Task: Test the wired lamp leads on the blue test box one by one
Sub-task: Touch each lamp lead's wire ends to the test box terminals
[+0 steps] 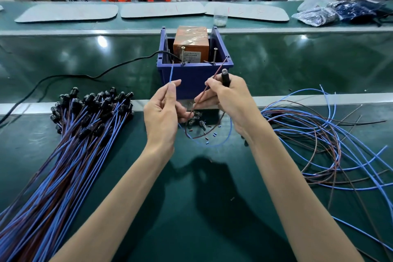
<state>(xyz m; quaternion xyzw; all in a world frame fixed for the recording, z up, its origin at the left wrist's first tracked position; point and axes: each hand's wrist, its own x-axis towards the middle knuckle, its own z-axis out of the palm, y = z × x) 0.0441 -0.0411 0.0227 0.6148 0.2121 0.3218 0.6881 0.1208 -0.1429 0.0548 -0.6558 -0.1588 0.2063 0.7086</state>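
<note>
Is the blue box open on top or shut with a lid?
Open. The blue box has no lid on top, and the orange block inside it shows plainly.

Ahead of us the test box (192,75) stands on the conveyor belt (63,59), a wrapped block (190,40) inside it; bundled lamp leads (85,134) lie at our left; loose leads (314,134) at our right.
</note>
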